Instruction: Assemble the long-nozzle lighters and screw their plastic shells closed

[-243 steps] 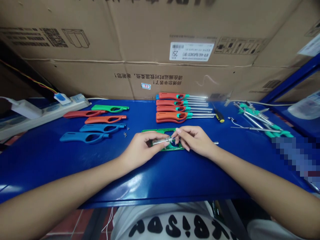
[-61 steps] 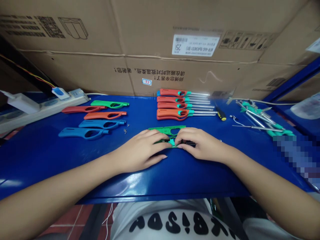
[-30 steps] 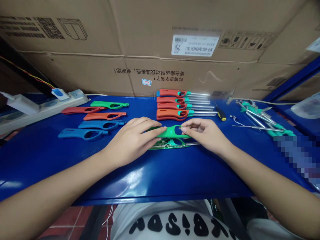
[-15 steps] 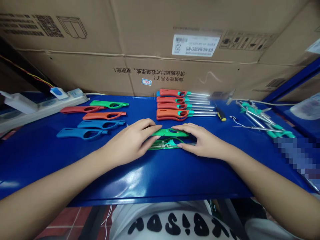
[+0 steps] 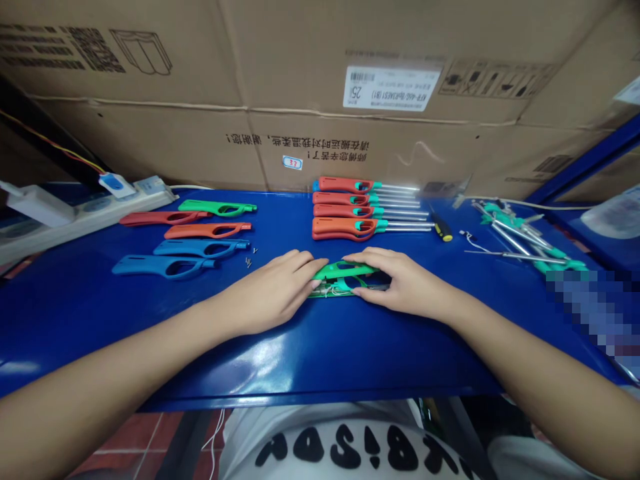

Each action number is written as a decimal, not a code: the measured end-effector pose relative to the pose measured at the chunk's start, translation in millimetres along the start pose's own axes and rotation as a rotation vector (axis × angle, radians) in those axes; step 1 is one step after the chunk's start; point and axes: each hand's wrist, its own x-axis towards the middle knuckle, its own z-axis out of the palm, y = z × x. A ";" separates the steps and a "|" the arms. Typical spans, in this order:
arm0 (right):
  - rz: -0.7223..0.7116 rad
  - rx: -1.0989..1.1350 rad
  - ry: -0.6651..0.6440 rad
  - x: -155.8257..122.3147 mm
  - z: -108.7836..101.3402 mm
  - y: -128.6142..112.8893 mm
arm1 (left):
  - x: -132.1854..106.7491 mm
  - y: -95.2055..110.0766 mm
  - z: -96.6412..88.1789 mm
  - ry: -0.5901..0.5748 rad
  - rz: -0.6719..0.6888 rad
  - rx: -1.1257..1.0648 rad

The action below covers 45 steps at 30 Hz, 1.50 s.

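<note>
Between my hands is a green gas lighter body in two halves. The upper green casing half [image 5: 345, 269] is tilted just above the lower half, whose teal trigger [image 5: 345, 285] and white wires show in the gap. My left hand [image 5: 283, 290] is closed, pinching the left end of the halves with thumb and fingertips. At the other end, my right hand [image 5: 400, 281] curls round the casing, fingers on top and thumb at the lower half. Its fingers hide the right end.
Red lighters [image 5: 345, 229] with metal tubes lie at the back beside a screwdriver [image 5: 442, 228]. Loose coloured casing halves [image 5: 165, 265] and small screws [image 5: 249, 263] are to the left. Teal-and-metal inner parts [image 5: 525, 240] are heaped right. A power strip [image 5: 100, 217] and cardboard boxes [image 5: 300, 80] stand behind.
My left hand has shifted slightly right and down, lowering the left end of the upper casing half toward the lower one. The small screws now show beside it.
</note>
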 end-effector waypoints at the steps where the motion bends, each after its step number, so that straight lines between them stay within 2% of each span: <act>1: 0.009 0.015 -0.001 0.2 0.6 -0.5 | 0.2 0.0 0.5 -0.004 0.002 -0.002; 18: -0.022 0.035 0.071 2.0 -3.5 -3.0 | 0.4 -3.0 -10.4 0.019 0.021 0.019; 24: -0.043 0.052 0.014 3.6 -4.3 -4.1 | -0.2 -3.2 -14.8 -0.044 0.046 -0.024; 45: 0.002 -0.108 -0.060 1.3 0.9 -2.0 | -1.2 -5.9 -18.4 -0.057 0.022 -0.023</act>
